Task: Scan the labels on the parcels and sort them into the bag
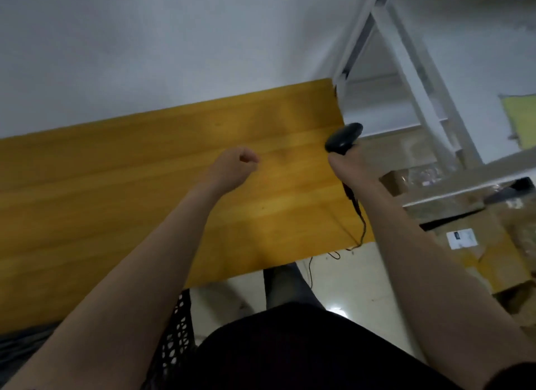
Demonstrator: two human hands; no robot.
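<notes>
My right hand grips a black barcode scanner above the right end of the yellow wooden table; the scanner's cable hangs down past the table edge. My left hand hovers over the middle of the table with its fingers curled, holding nothing. A cardboard parcel with a white label lies to the right, below the shelf. No bag is plainly visible.
A white metal shelving rack stands at the right, with wrapped boxes under it. A black perforated basket or chair edge sits at the lower left. The pale tiled floor shows below the table.
</notes>
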